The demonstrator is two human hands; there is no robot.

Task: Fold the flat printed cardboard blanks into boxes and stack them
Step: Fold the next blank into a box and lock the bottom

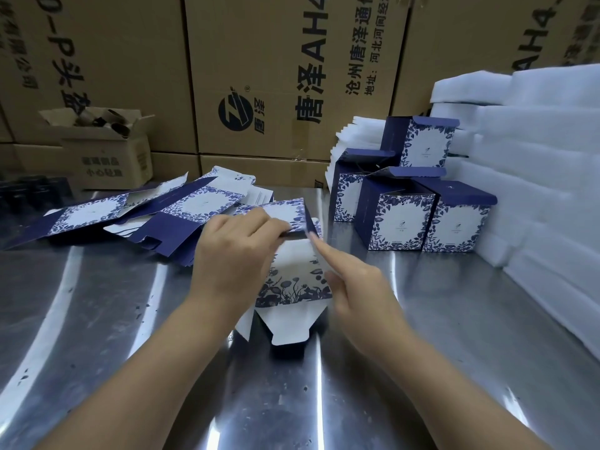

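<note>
At ten o'clock the flat blanks (156,216) lie fanned on the steel table (97,319). My left hand (233,254) curls its fingers over the top edge of the half-folded blank (292,277), which stands at twelve o'clock with its white bottom flaps splayed toward six. My right hand (360,287) clasps nothing; its straight index finger touches the blank's upper right edge. At two o'clock four folded boxes (399,222) stand stacked beside white foam sheets (535,173).
</note>
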